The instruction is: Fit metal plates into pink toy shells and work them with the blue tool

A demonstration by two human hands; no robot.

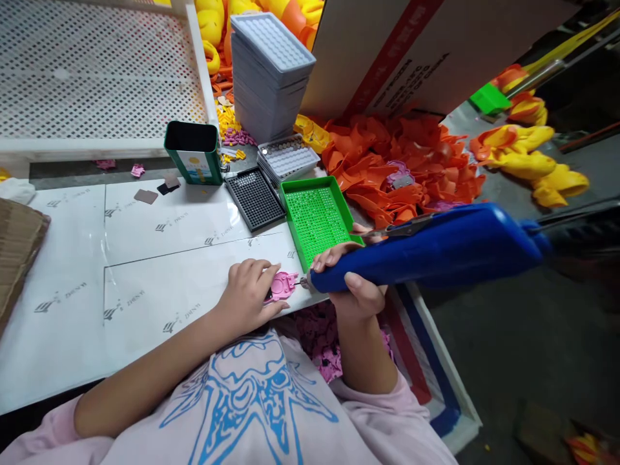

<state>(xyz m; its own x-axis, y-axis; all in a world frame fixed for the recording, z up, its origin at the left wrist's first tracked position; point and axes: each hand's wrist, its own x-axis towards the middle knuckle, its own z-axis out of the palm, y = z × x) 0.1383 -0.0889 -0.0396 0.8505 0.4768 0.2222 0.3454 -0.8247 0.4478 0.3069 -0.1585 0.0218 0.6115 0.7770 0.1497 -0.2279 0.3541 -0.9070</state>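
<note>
On the table's front edge, my left hand grips a small pink plastic part between thumb and fingers, pinning it to the surface. Something small and black shows beside the part, partly hidden by the fingers. My right hand is wrapped round a blue electric screwdriver, held nearly level. Its bit points left and meets the right end of the pink part; whether it sits in a screw I cannot tell. Just beyond stands a green perforated tray, and left of that lies a black perforated tray.
A green tin, a tall stack of grey trays and a white crate stand at the back. Orange soft pieces are heaped beyond the screwdriver. Pink parts fill a container below the table edge.
</note>
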